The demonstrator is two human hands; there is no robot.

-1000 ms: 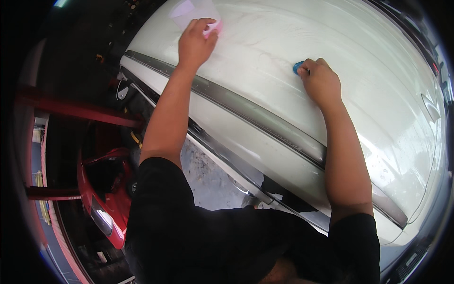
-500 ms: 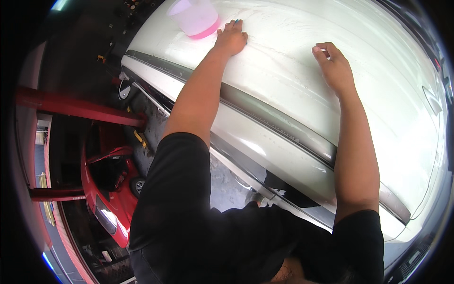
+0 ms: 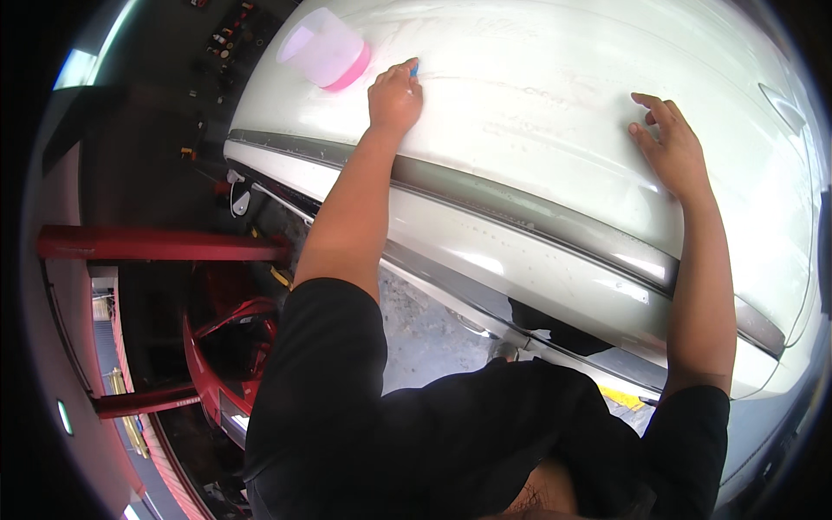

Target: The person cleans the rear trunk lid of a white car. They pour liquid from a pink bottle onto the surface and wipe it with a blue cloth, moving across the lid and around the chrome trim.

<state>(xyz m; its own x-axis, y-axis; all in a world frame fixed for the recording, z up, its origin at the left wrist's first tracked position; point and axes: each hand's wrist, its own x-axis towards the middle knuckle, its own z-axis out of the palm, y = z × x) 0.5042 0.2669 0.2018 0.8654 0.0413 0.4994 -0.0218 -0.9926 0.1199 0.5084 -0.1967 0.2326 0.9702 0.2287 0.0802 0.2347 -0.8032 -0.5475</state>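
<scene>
My left hand [image 3: 397, 100] is closed around a small blue piece [image 3: 414, 69], of which only a bit shows between the fingers. That hand is on the wet, streaked white car roof [image 3: 520, 113]. Beside it, to the left, a translucent tub [image 3: 322, 45] with pink liquid at its bottom rests on the roof. Farther right, my right hand [image 3: 674, 149] hovers over or lightly touches the same roof; I cannot tell which. Its fingers are loosely bent and apart, holding nothing.
A dark rail [image 3: 529, 212] runs along the roof's near side, between me and the panel. At lower left stand a red lift post [image 3: 165, 243] and a red car [image 3: 221, 347]. Grey concrete floor [image 3: 425, 338] shows below the white car's side.
My view has shifted, so the tub and roof sit differently in it. My left fingers, spread before, are now drawn together on the blue piece. My right hand has moved right.
</scene>
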